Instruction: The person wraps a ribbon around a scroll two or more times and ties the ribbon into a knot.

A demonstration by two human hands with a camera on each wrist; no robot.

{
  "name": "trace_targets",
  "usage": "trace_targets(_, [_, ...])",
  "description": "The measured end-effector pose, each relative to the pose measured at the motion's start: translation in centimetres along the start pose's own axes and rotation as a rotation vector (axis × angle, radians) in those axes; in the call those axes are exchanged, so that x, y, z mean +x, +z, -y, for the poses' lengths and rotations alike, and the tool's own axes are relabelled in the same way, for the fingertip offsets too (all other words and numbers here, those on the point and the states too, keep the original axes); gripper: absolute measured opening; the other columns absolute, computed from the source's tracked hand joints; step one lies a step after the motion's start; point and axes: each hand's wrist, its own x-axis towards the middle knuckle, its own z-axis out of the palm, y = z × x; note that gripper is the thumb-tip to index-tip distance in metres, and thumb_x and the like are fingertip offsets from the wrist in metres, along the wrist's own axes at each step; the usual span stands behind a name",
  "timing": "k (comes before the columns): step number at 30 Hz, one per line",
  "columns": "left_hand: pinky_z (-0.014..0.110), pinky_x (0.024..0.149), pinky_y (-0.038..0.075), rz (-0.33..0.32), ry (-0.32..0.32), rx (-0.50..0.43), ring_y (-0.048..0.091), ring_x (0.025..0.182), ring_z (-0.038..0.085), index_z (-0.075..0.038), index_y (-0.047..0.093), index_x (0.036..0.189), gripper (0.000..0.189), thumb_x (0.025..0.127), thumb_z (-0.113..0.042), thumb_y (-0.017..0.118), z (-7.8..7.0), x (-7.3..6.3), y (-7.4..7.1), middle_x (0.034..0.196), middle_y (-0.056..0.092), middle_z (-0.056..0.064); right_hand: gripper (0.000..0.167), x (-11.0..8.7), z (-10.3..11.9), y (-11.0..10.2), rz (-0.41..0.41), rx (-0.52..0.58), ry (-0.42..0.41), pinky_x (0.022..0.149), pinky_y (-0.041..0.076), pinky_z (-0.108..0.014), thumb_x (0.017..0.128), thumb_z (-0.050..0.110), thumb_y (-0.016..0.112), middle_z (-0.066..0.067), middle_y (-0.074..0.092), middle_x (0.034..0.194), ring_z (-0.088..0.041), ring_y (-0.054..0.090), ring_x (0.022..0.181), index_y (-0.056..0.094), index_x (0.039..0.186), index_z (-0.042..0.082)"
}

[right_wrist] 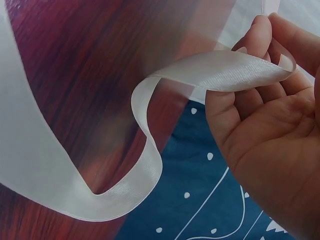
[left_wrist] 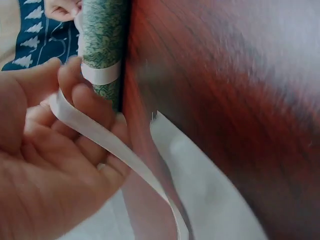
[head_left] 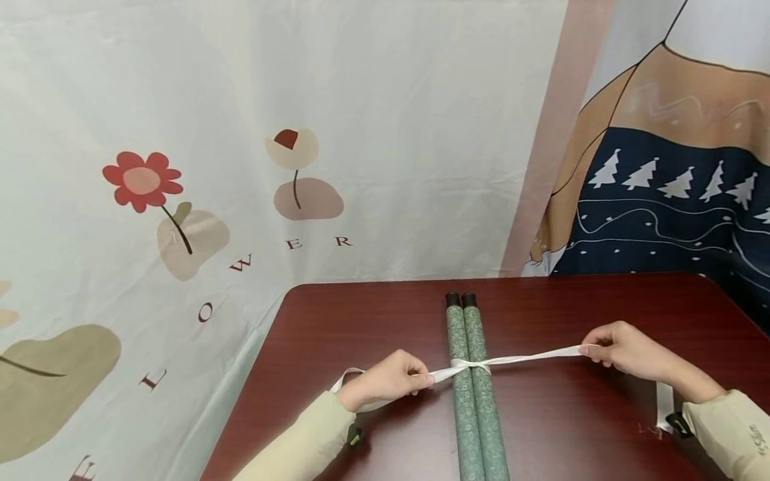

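Note:
Two long green patterned rolls (head_left: 468, 417) with black ends lie side by side on the table. A white ribbon (head_left: 535, 356) circles both and crosses in a small knot (head_left: 468, 365) on top. My left hand (head_left: 388, 381) pinches one end between thumb and fingers, left of the rolls. On the other side my right hand (head_left: 628, 351) pinches the other end, and the ribbon runs straight between them. In the left wrist view, ribbon (left_wrist: 105, 137) trails across the palm. The right wrist view has a loose tail of ribbon (right_wrist: 215, 72) curling down from the fingers.
The dark red wooden table (head_left: 361, 307) has its far edge against a pale curtain (head_left: 421, 133) printed with flowers and letters. At the right hangs a dark blue cloth (head_left: 662, 220) with white trees. A ribbon tail (head_left: 664, 404) hangs by the right wrist.

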Motion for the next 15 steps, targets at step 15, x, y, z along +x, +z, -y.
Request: trace_targets(15, [0.013,0.076,0.046,-0.083,0.015,-0.846,0.059,0.083,0.003,0.019,0.06,0.131,0.044,0.11,-0.019,0.054,-0.6,0.7,1.2,0.09,0.071,-0.006,0.012,0.0,-0.2,0.3,-0.007,-0.017,-0.03,0.053,0.045,-0.026,0.099,0.011,0.07,0.002,0.059,0.069,-0.009,0.053,0.063,0.075,0.088,0.008])
